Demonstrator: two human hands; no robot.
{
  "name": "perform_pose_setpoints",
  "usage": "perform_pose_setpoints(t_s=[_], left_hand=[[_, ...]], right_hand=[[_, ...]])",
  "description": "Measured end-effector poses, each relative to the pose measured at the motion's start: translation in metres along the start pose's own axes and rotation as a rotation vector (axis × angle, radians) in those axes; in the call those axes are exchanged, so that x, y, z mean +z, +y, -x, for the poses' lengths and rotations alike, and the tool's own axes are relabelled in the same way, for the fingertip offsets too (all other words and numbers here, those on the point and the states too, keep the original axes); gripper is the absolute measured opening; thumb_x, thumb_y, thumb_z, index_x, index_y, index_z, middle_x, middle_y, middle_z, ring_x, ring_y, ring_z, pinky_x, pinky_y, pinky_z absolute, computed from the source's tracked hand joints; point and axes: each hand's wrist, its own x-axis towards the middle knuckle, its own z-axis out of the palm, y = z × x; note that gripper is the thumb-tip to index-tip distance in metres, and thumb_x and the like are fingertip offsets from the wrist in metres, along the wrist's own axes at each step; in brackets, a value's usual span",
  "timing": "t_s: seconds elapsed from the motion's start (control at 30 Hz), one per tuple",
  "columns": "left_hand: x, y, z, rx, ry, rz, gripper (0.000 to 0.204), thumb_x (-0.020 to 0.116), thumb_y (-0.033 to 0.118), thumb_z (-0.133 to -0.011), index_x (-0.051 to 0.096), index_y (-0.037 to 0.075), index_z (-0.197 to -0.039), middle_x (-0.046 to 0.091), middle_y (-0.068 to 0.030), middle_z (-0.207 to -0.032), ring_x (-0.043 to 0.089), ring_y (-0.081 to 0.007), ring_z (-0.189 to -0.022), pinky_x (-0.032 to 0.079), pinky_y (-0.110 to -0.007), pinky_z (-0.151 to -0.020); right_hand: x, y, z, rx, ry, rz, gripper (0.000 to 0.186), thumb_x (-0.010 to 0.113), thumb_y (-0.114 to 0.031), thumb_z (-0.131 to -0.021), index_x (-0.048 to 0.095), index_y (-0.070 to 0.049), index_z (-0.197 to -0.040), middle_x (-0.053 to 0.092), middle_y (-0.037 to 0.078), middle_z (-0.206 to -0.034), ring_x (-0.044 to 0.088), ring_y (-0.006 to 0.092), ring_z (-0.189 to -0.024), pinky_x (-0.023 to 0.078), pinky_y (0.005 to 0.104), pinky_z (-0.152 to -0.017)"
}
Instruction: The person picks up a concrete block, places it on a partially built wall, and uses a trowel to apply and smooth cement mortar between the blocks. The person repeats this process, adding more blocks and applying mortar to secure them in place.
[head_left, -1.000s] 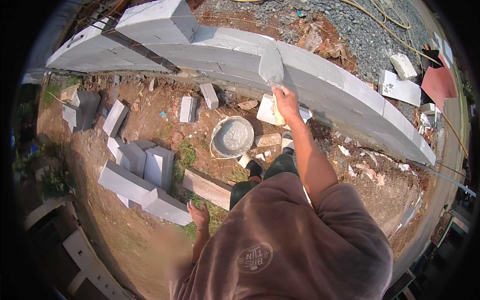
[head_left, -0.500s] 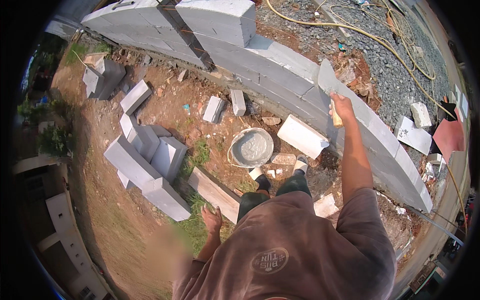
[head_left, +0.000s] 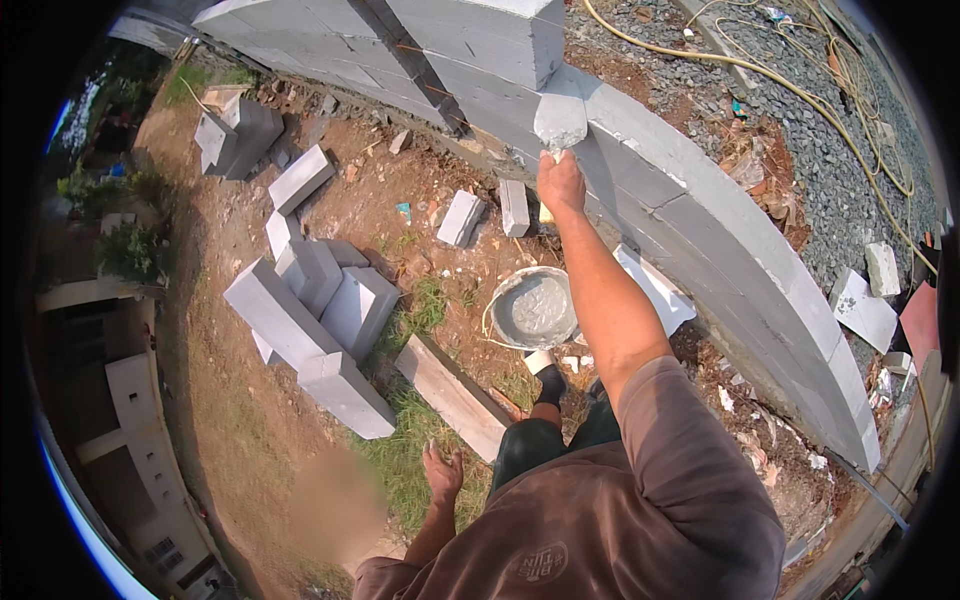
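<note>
My right hand (head_left: 562, 185) is closed round the handle of a trowel (head_left: 560, 120), its arm stretched out to the block wall (head_left: 660, 180). Grey mortar coats the trowel's blade, which lies at the wall's top edge, close to the end of the raised upper block (head_left: 510, 40). Below my right forearm stands a round bucket (head_left: 537, 308) of wet grey mortar, partly hidden by that arm. My left hand (head_left: 442, 468) hangs low over the grass, fingers apart, holding nothing.
Loose grey blocks (head_left: 285, 310) lie piled on the left. A wooden plank (head_left: 455, 395) rests by my legs, and two small block pieces (head_left: 513, 208) lie near the wall's foot. Beyond the wall are gravel (head_left: 800, 150) and a yellowish hose (head_left: 720, 62).
My right hand has carried the trowel leftward along the wall top to the raised block. The view has shifted slightly, and my left hand stays low and empty.
</note>
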Motion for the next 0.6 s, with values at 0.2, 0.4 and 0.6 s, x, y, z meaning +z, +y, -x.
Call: perform_pose_setpoints(t_s=[0.2, 0.4, 0.6], left_hand=[[0.019, -0.030, 0.044, -0.156, -0.052, -0.010, 0.064, 0.060, 0.029, -0.084, 0.037, -0.008, -0.130, 0.037, -0.0304, -0.132, 0.038, -0.0456, -0.121, 0.033, -0.047, -0.102], [0.045, -0.023, 0.033, -0.179, -0.079, 0.074, 0.064, 0.058, 0.030, -0.086, 0.035, -0.008, -0.131, 0.037, -0.0313, -0.131, 0.039, -0.0461, -0.120, 0.034, -0.048, -0.101], [0.049, 0.025, 0.024, -0.150, 0.058, 0.139, 0.063, 0.058, 0.030, -0.088, 0.033, -0.007, -0.133, 0.034, -0.0312, -0.133, 0.037, -0.0438, -0.123, 0.031, -0.046, -0.104]], right_hand=[[0.001, 0.064, 0.097, 0.009, -0.271, 0.057, 0.052, 0.051, -0.039, -0.086, 0.052, 0.003, -0.116, 0.060, 0.030, -0.105, 0.057, 0.0437, -0.101, 0.043, 0.0475, -0.089], [-0.062, 0.153, 0.149, 0.074, -0.474, 0.248, 0.055, 0.056, -0.041, -0.083, 0.054, 0.005, -0.114, 0.060, 0.030, -0.105, 0.056, 0.0438, -0.102, 0.044, 0.0443, -0.088], [-0.091, 0.218, 0.160, -0.006, -0.637, 0.570, 0.056, 0.055, -0.034, -0.083, 0.046, 0.002, -0.124, 0.060, 0.027, -0.110, 0.056, 0.0415, -0.103, 0.044, 0.0469, -0.089]])
